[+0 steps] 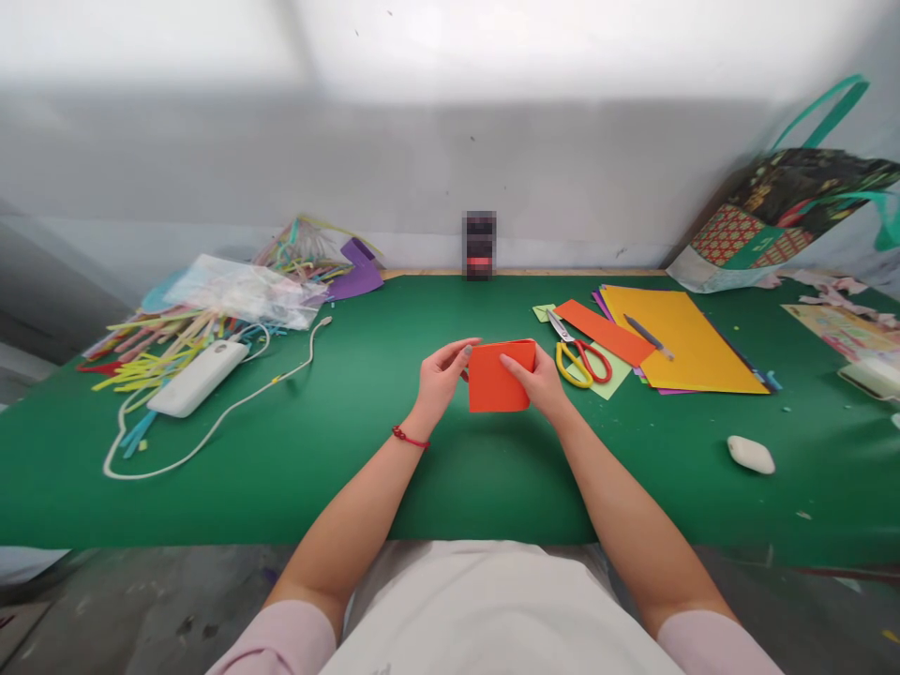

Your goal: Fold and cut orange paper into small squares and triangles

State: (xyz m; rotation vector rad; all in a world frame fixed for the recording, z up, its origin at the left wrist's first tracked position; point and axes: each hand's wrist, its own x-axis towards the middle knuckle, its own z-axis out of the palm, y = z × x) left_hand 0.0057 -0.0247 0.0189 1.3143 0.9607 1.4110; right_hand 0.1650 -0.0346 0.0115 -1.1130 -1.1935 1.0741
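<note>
A folded red-orange sheet of paper (496, 382) is held up over the middle of the table. My right hand (547, 380) grips its right side, thumb flat on the front and fingers hidden behind. At the upper left edge my left hand (442, 375) closes on the paper with thumb and fingertips, some of them partly behind it. The top edge shows the paper's layers slightly apart near the right corner. To the right lie scissors (582, 361) with one yellow and one red handle, an orange paper strip (605, 333) and pale green paper (613, 373).
A stack of coloured paper topped by a yellow sheet (693, 352) carries a dark pen (648, 336). A white case (750, 455) lies front right, a patterned bag (752, 225) behind. Paper strips (151, 366), a white power bank (198, 377) and its cable (211, 436) occupy the left.
</note>
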